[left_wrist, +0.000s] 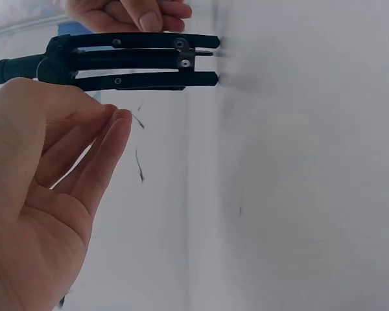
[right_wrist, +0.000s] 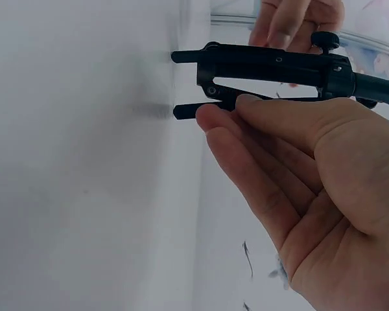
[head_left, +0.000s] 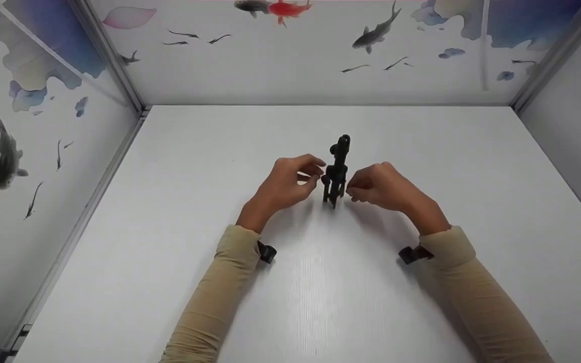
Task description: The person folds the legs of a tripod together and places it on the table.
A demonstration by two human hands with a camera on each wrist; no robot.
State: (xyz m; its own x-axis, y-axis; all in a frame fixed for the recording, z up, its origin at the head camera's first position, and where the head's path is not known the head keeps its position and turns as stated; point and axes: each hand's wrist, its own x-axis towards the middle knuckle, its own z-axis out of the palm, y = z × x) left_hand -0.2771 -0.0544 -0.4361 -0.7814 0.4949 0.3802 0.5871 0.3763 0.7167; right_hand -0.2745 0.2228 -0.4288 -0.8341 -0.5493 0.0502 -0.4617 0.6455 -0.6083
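White tabletop (head_left: 194, 151) spreads beneath and around the left hand (head_left: 290, 184) and the right hand (head_left: 384, 186). Beyond both stands a back panel (head_left: 295, 65) printed with fish and blue washes, and a similar side panel (head_left: 63, 146) rises well out past the left hand. Tan sleeves (head_left: 210, 287) run up behind the hands to the wrists. Of the hands, the left holds nothing, its fingers and thumb loosely bent, tips just beside a black tripod (head_left: 340, 161); the right pinches one leg (right_wrist: 187, 111) of it between thumb and fingertips. The tripod stands upright between the two hands, its legs drawn close together. Below each hand, on the inner side of the wrist, sits a small black device (head_left: 267, 253). Smallest is a round knob (right_wrist: 325, 42), jutting from the tripod towards the left hand.
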